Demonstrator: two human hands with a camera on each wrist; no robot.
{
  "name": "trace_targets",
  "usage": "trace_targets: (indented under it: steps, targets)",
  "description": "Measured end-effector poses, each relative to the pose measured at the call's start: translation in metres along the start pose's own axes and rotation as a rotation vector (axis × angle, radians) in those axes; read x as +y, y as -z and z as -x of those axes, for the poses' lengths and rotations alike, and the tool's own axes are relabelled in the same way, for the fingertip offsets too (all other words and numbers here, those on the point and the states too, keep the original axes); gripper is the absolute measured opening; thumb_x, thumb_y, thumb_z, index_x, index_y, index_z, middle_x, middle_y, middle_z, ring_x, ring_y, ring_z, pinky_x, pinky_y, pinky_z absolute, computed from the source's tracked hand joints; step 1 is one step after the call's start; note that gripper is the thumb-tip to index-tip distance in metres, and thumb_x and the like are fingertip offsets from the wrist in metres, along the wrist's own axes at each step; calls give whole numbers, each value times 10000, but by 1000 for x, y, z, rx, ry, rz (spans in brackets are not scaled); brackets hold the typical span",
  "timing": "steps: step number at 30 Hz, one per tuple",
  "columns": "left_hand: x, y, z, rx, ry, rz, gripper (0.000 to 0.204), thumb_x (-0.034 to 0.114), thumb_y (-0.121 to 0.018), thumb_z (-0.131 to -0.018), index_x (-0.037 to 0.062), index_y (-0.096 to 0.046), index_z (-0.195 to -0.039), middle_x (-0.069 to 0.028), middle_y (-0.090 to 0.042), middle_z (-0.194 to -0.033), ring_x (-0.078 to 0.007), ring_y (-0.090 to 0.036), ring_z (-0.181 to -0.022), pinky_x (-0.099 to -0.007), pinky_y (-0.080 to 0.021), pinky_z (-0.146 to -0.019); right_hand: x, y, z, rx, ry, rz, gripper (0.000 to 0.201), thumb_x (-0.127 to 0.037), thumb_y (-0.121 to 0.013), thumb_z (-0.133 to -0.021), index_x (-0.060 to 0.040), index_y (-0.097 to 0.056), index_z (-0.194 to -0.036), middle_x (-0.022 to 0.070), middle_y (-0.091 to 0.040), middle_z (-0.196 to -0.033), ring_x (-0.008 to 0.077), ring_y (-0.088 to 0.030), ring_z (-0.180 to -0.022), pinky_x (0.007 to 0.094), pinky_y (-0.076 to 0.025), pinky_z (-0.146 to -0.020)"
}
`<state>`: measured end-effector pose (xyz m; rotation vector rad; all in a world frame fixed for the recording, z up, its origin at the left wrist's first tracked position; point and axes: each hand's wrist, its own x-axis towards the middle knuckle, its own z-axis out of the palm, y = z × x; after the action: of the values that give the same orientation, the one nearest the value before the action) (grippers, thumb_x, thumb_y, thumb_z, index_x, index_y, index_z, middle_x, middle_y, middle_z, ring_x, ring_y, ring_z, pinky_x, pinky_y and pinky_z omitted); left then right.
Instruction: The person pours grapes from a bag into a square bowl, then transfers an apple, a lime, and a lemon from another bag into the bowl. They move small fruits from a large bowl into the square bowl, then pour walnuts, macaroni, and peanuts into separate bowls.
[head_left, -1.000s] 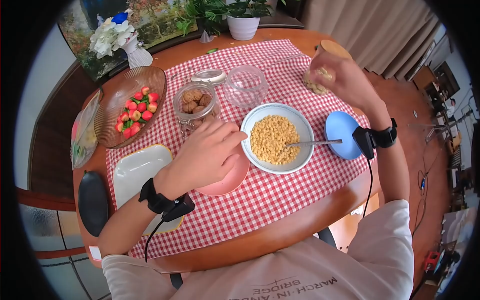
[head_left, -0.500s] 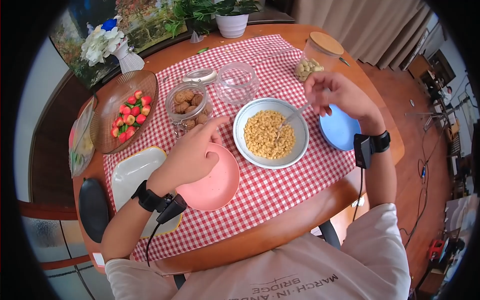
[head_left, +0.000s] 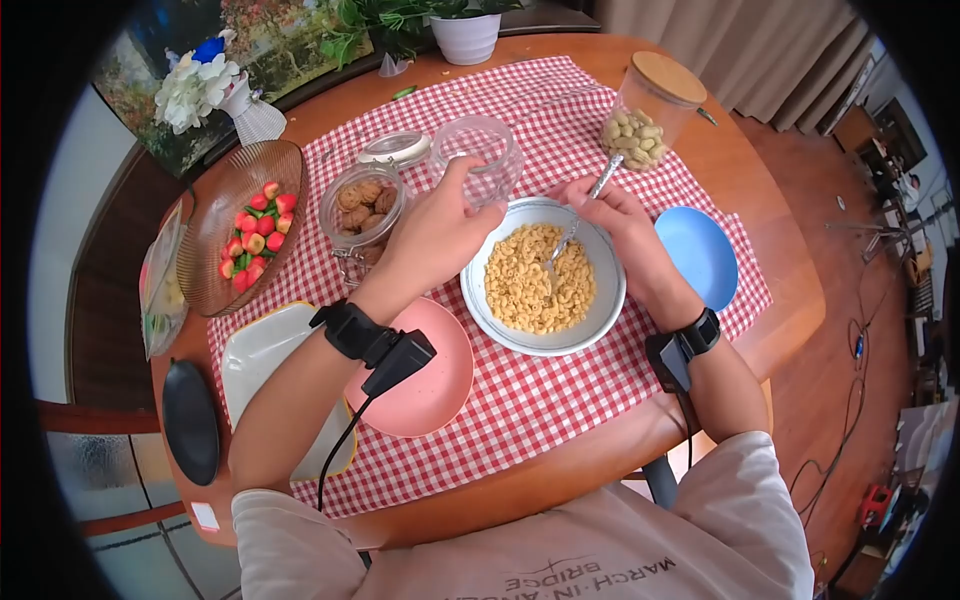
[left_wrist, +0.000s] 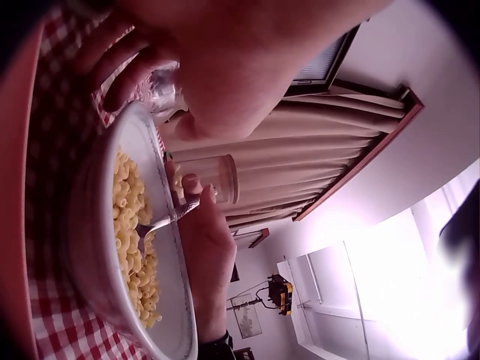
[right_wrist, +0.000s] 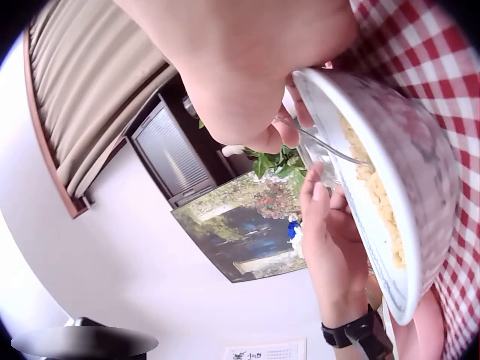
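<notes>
A white bowl [head_left: 545,345] with a blue rim line holds yellow elbow macaroni [head_left: 535,290]. A metal spoon [head_left: 603,178] stands slanted in it. At the bowl's far right rim is my right hand [head_left: 635,235], its thumb and fingers pinching the spoon's handle. My left hand [head_left: 435,235] reaches over the far left side with fingers spread and relaxed, holding nothing, the thumb close over the rim. Just beyond its fingers stands a clear glass jar [head_left: 495,165]. The right wrist view shows the left hand [right_wrist: 330,240] across the bowl, fingers extended.
A jar of walnuts [head_left: 362,208] stands left of the bowl, and a pink plate [head_left: 440,385] lies nearer me. To the right lies a blue plate [head_left: 700,260]. A wooden-lidded jar of pistachios [head_left: 640,125] stands behind. Farther left sits a fruit bowl [head_left: 205,230].
My right hand has come from the pistachio jar down to the spoon and bowl rim. The handle has swung from pointing right to pointing away. My left hand has moved toward the bowl's far side.
</notes>
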<state>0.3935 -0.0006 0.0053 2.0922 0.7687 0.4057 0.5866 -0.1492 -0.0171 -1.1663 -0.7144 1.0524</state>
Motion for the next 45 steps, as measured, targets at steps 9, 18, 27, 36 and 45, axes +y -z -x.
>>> trace_targets:
  steps: [9, 18, 27, 36, 45]
  targets:
    - [3, -2, -13, 23, -24, -74, 435, 401, -672, -964, -6, -665, -1119, -172, -718, -740, -302, -739, -707, -413, -536, -651, 2, 10, -2, -153, -197, -119, 188, -18, -537, -972, -32, -685, -1087, 62, -693, -1067, 148, -673, -941, 286, -565, -852]
    - [17, 16, 7, -118, 56, -22, 288, 314, -646, -1038, 32, -697, -1003, -18, -660, -671, -56, -578, -569, -236, -400, -511, 8, 19, -2, -229, -216, -106, 120, 0, -561, -888, -35, -670, -926, 35, -663, -926, 118, -629, -820, 260, -530, -769]
    - [-16, -2, 15, -183, -5, 479, 255, 181, -609, -1053, 25, -592, -1253, -8, -654, -670, -62, -579, -603, -242, -436, -592, 13, 16, -2, -260, -186, -142, 108, 5, -558, -877, -33, -642, -932, 34, -662, -951, 117, -621, -845, 261, -513, -790]
    - [-7, -1, 22, 142, -464, -495, 287, 203, -713, -941, 69, -645, -1185, -117, -671, -771, -290, -661, -725, -397, -523, -670, 16, 21, -8, -304, 175, 171, 167, -145, -604, -1008, -11, -698, -976, 19, -642, -987, 113, -603, -884, 258, -477, -823]
    - [-18, -6, 17, 284, -562, -477, 244, 232, -737, -917, 48, -668, -1061, -269, -498, -1290, -382, -675, -862, -460, -562, -713, -12, 19, 20, -87, 373, 243, 452, -384, -478, -1130, -13, -636, -925, -3, -569, -696, 26, -395, -530, 201, -289, -488]
